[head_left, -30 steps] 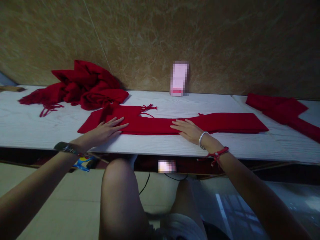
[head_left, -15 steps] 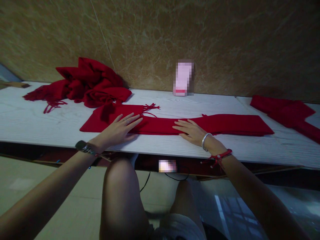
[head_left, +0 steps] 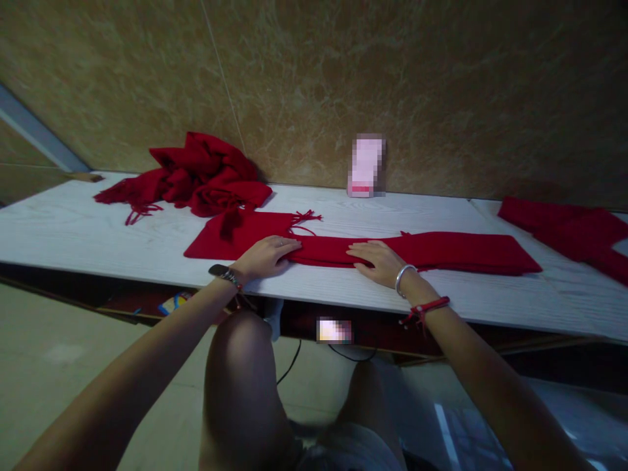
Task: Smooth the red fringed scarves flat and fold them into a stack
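A long red scarf (head_left: 466, 252) with a fringed end lies folded into a narrow strip along the white wood-grain table. Its left part is wider, with a slanted edge and a few tassels pointing up. My left hand (head_left: 269, 255) rests on the strip left of the middle, fingers stretched across the cloth and close together. A short way to the right, my right hand (head_left: 377, 260) lies over the same strip, its fingers extended and thumb at the near edge. Both hands touch the scarf from above; neither visibly grips it.
Behind the scarf's left end sits a crumpled red fringed scarf (head_left: 210, 173). More red cloth (head_left: 564, 229) lies at the right. A blurred pink object (head_left: 367, 163) leans against the marbled wall (head_left: 304, 85). Below the table (head_left: 147, 252) are an open shelf and my knees.
My left hand has slid a little right and toward me on the scarf, its fingers drawing closer together. My right hand stays about where it was. The view has turned slightly left.
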Tool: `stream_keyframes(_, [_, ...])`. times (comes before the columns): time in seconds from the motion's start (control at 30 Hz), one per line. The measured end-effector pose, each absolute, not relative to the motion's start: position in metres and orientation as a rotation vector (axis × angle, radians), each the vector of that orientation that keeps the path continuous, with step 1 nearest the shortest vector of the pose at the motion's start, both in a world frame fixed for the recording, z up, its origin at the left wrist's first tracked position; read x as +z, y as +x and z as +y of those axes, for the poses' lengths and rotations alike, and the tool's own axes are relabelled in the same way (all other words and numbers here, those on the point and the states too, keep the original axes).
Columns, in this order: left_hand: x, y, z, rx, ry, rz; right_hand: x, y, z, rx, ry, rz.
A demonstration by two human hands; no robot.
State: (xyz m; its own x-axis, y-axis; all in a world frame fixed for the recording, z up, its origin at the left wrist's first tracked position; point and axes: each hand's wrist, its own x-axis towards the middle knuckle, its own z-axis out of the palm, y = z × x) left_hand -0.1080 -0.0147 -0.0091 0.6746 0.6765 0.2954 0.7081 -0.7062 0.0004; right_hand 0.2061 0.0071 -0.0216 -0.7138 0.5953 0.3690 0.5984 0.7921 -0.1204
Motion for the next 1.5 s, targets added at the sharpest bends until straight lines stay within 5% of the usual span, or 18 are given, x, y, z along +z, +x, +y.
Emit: stream_keyframes(1.5, [-0.0106,-0.1064,-0.0089,-0.501,-2.814,-1.25,-0.0195,0.204,0.0057,0.047,-1.06,-2.667])
